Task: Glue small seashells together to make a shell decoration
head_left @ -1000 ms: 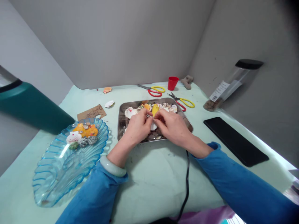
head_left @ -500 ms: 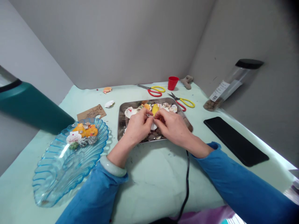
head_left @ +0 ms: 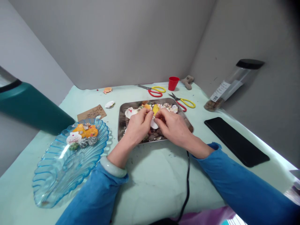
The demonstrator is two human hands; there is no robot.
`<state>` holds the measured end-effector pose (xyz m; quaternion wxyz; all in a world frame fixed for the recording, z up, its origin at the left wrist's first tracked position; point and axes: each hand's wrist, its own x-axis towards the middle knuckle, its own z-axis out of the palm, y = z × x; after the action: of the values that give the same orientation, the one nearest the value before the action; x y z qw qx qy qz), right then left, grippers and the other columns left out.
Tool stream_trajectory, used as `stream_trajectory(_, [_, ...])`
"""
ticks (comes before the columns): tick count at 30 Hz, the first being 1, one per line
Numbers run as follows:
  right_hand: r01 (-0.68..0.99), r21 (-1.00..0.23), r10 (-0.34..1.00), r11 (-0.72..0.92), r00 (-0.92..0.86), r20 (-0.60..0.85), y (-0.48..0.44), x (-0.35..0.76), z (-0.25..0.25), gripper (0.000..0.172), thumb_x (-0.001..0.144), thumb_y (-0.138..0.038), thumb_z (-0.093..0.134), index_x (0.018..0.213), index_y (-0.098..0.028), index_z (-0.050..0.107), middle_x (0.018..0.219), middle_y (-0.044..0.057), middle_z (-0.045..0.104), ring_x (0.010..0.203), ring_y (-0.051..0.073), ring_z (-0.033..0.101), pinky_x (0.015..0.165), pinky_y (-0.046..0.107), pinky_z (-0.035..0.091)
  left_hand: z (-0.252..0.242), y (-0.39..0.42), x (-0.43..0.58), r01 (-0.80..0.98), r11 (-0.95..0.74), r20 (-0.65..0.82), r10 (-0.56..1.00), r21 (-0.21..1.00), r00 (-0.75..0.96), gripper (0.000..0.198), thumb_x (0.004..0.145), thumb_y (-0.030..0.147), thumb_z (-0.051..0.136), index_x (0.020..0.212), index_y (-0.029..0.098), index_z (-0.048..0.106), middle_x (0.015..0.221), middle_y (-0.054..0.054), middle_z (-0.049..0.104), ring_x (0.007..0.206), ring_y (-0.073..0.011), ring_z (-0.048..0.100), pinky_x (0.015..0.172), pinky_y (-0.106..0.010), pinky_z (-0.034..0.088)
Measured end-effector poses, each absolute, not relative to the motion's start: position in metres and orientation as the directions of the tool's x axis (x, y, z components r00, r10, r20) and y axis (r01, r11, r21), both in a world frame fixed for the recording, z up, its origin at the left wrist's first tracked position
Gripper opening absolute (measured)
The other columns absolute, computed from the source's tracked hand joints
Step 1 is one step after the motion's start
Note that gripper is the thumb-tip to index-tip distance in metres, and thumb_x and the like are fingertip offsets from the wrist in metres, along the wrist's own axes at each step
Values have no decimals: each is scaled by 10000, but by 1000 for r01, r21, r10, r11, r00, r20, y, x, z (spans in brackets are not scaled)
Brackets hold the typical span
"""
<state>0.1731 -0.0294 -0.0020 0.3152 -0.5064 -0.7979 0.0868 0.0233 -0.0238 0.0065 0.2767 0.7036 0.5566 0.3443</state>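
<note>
Over a metal tray (head_left: 121, 117) of mixed seashells, my left hand (head_left: 140, 123) and my right hand (head_left: 172, 125) meet almost fingertip to fingertip. Both are closed in a pinch. What lies between the fingertips is too small and too covered to name. A white shell (head_left: 154, 124) shows just under the fingers. Right behind them in the tray is a yellow shell (head_left: 156, 109), and a white shell with a red mark (head_left: 130, 112) lies at the tray's left.
Left are a blue scalloped dish (head_left: 67, 168) holding shells, a brown card (head_left: 92, 113) and a teal bottle (head_left: 35, 106). Behind the tray lie scissors (head_left: 158, 90), more scissors (head_left: 185, 102) and a red cup (head_left: 173, 83). Rightward are a clear jar (head_left: 229, 87) and a black pad (head_left: 235, 140).
My left fingertips have shifted slightly up, and a small gap shows between the hands. More of the white shell below is visible. The arms have hardly moved.
</note>
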Motion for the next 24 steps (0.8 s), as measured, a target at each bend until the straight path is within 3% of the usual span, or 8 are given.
stream_trajectory(5, [747,-459,858,480,-291,424,-29,174,-3,71,871,-225,448,867,-182,505,790,29,629,688,156,560,640,261,355,7,-24,23,572,-240,182,971,784,158,348,901,410,324,868,185,587,462,29,554,538,-136,572,589,-249,402])
stream_trajectory(14, [752,-451,857,480,-291,426,-29,174,-3,69,871,-229,444,855,-191,499,752,10,609,655,145,538,608,255,337,4,-23,22,547,-241,168,969,802,181,328,888,319,339,1065,208,592,456,37,561,554,-146,590,626,-263,424])
stream_trajectory(24, [739,-460,855,492,-309,416,-29,175,-4,72,871,-217,438,844,-190,498,765,14,598,652,137,521,600,252,323,8,-25,23,584,-219,155,975,782,157,290,874,370,385,1011,216,588,482,41,568,471,-120,536,535,-231,392])
